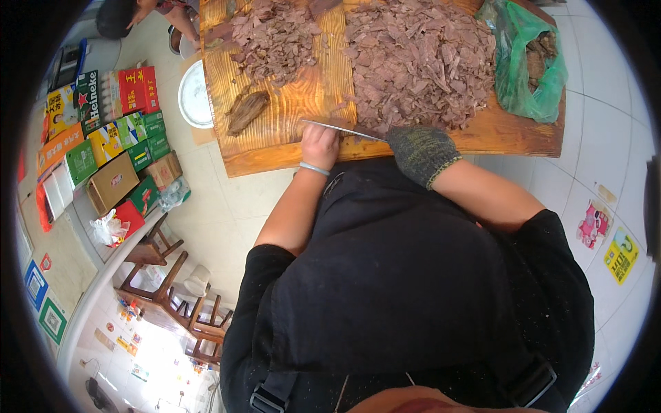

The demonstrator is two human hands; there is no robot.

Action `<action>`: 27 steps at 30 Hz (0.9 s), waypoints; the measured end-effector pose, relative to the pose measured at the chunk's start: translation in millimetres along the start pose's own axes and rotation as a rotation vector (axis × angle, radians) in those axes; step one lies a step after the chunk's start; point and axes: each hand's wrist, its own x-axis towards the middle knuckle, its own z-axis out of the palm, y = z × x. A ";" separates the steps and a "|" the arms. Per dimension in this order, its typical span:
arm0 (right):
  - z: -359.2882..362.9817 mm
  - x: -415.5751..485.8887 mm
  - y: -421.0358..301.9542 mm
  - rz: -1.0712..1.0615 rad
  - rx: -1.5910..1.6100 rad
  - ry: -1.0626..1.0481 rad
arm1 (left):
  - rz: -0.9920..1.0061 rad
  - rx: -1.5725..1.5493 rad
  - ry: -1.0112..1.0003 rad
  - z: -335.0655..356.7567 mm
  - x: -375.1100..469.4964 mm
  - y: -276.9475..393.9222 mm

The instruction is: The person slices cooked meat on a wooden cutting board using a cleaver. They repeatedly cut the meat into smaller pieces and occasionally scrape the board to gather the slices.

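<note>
My right hand (423, 154), in a dark knitted glove, grips a knife (351, 130) whose blade reaches left over the wooden board's near edge. My bare left hand (320, 144), with a pale bangle at the wrist, lies at the blade's far end, fingers curled; whether it pinches anything is hidden. A large heap of sliced cooked meat (418, 62) covers the board's right part, and a smaller heap of slices (273, 41) lies at its left. An uncut brown piece of meat (248, 112) rests near the left edge. A green plastic bag (508, 98) with brown chunks sits at the right.
A round white lid or basin (196, 95) stands on the floor left of the wooden board (289, 147). Another person's hand and arm (181, 23) show at the upper left. Stacked cartons (111, 183) and wooden stools (160, 289) are farther left. A tiled wall (599, 134) is at the right.
</note>
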 end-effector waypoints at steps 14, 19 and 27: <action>4.2 37.0 -20.6 -0.007 0.008 -0.072 | 0.040 0.036 0.011 -1.3 1.1 -0.4; 8.0 77.3 -42.6 -0.112 0.002 -0.044 | 0.027 0.003 -0.010 -4.8 2.9 3.7; -16.0 28.7 -9.4 -0.020 -0.011 -0.031 | 0.010 -0.031 -0.012 -3.6 4.2 5.2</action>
